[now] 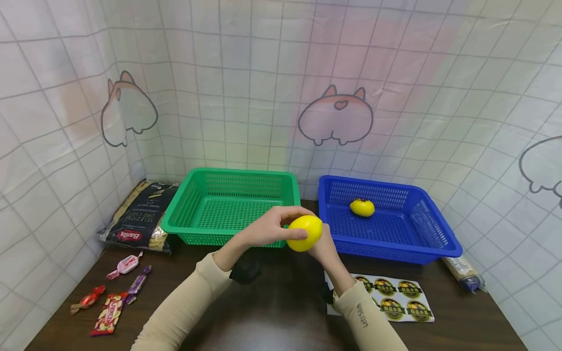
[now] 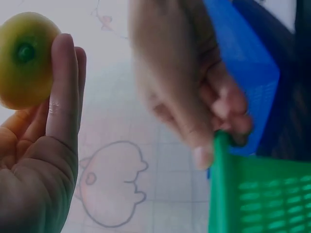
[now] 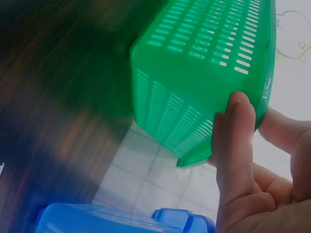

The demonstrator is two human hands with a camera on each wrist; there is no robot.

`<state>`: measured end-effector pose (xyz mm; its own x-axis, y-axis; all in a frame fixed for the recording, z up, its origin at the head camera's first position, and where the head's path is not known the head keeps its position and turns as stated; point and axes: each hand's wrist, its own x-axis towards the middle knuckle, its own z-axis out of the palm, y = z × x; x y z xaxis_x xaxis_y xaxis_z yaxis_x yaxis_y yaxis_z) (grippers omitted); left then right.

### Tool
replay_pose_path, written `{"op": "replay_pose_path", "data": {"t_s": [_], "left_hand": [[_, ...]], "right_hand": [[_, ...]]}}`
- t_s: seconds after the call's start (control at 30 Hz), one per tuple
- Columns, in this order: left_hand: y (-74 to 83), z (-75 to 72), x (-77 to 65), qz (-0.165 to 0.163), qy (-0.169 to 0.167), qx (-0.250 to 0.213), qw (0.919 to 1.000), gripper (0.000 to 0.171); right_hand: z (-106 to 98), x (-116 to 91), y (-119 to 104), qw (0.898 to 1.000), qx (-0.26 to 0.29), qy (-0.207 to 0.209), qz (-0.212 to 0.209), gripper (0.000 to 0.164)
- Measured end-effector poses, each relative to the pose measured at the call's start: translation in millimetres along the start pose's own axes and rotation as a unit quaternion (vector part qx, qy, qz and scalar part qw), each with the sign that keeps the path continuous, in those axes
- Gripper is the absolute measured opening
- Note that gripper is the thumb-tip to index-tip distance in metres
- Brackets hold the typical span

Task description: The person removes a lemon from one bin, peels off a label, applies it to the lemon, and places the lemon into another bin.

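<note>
A yellow lemon (image 1: 307, 234) is in my left hand (image 1: 274, 226), its thumb across the front and fingers around the side. The left wrist view shows the lemon's green-tinged stem end (image 2: 25, 52). My right hand (image 1: 324, 245) is partly hidden behind the lemon in the head view. In the right wrist view, the right hand's fingers (image 3: 235, 145) lie on the outer wall of the green basket (image 3: 194, 68), with the thumb on the rim's other side. The left wrist view also has that hand pinching the green rim (image 2: 222, 145).
A blue basket (image 1: 386, 251) on the right contains another lemon (image 1: 362, 208). A sticker sheet (image 1: 395, 297) lies in front. Left are a pasta bag (image 1: 142, 214) and several wrapped candies (image 1: 110, 312). A small packet (image 1: 463, 273) lies far right.
</note>
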<state>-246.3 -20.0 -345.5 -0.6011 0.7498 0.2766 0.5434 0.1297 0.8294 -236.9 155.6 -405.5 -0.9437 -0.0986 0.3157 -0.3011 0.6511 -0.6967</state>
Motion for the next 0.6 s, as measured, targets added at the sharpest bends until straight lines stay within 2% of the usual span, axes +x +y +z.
{"op": "replay_pose_path", "data": {"t_s": [0.1, 0.2, 0.27, 0.37, 0.5, 0.6], "left_hand": [[-4.2, 7.6, -6.3, 0.002, -0.016, 0.015, 0.9998, 0.063], [-11.4, 14.7, -12.7, -0.01, -0.027, 0.014, 0.9995, 0.063], [-17.8, 19.6, -16.7, -0.023, -0.035, -0.005, 0.9991, 0.061], [-25.8, 26.8, -21.8, -0.042, -0.052, -0.04, 0.997, 0.058], [-35.6, 34.7, -27.7, -0.069, -0.079, -0.101, 0.9894, 0.057], [-44.4, 40.4, -32.0, -0.09, -0.095, -0.118, 0.9843, 0.056]], "right_hand": [[-1, 2, -2, 1.0, 0.001, -0.003, -0.009, 0.017], [-1, 5, -7, 0.999, -0.03, -0.031, 0.027, 0.017], [-1, 6, -9, 0.995, -0.054, -0.055, 0.056, 0.026], [-2, 5, -9, 0.992, -0.053, -0.076, 0.091, 0.041], [-8, 1, -1, 0.993, -0.033, -0.071, 0.09, 0.049], [-17, -4, 3, 0.995, -0.023, -0.066, 0.076, 0.045]]}}
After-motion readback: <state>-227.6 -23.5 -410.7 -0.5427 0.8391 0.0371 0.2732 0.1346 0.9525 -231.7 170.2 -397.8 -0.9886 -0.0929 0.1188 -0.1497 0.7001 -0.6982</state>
